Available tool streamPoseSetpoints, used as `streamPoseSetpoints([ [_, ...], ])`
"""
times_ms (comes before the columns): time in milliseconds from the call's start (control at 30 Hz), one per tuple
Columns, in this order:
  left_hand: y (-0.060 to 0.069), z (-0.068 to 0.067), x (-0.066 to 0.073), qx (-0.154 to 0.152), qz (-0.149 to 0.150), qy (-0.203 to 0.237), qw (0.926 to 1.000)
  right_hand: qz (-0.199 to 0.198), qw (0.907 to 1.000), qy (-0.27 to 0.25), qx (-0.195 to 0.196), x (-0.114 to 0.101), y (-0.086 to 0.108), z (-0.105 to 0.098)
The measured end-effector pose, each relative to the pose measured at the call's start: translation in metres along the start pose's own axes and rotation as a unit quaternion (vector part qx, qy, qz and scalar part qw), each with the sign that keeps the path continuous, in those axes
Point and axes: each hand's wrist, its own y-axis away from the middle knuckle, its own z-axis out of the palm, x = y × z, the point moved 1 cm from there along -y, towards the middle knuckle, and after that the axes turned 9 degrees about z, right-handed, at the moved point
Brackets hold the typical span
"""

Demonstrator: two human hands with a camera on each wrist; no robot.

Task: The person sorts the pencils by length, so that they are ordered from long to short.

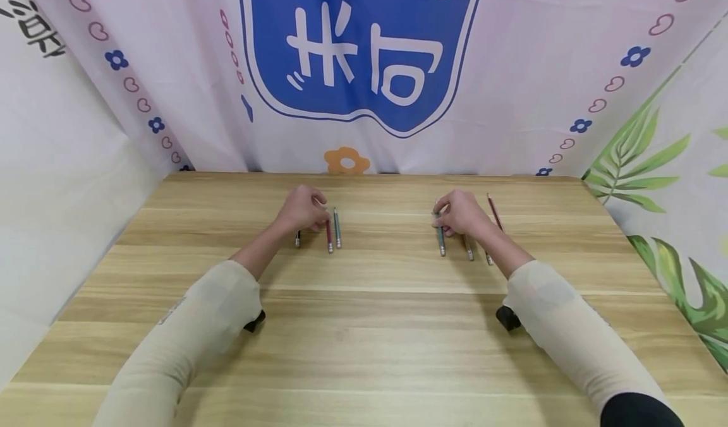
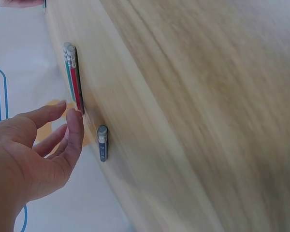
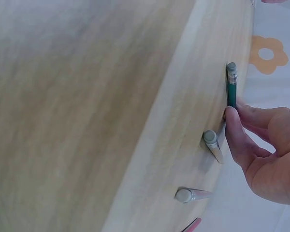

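My left hand [image 1: 304,209] hovers over the far left group of pencils, its thumb and forefinger by the far end of a red pencil [image 1: 329,236]. In the left wrist view a small gap shows between those fingertips; whether they touch the red pencil [image 2: 76,84] is unclear. A blue-green pencil [image 1: 337,228] lies just right of it, and a black pencil [image 1: 297,240] lies partly under the hand. On the right, my right hand [image 1: 462,212] pinches a green pencil [image 3: 232,87] between thumb and forefinger. Its eraser end points toward me.
Beside the right hand lie a tan pencil [image 3: 213,146], another pencil [image 1: 489,258] partly behind the forearm, and a dark red one [image 1: 494,211]. The wooden table [image 1: 364,338] ends at a printed curtain [image 1: 199,98]. Black wrist pieces [image 1: 508,318] hang below the sleeves.
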Motion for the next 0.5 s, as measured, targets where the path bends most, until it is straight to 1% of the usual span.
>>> streamPoseSetpoints([
  [133,0.002,-0.003,0.000,0.004,-0.002,0.004,1.0000,-0.013,0.9999,-0.001,0.004,-0.002,0.002,-0.001],
  [233,0.004,-0.006,-0.001,0.006,-0.003,0.009,0.9999,-0.026,0.9995,0.003,0.015,-0.006,0.003,-0.003],
  [367,0.006,-0.010,-0.002,0.008,-0.002,0.004,1.0000,-0.043,0.9987,0.009,0.026,-0.014,0.004,-0.003],
  [500,0.007,-0.014,-0.004,0.008,-0.002,0.005,1.0000,-0.056,0.9981,-0.008,0.023,-0.022,0.003,0.002],
])
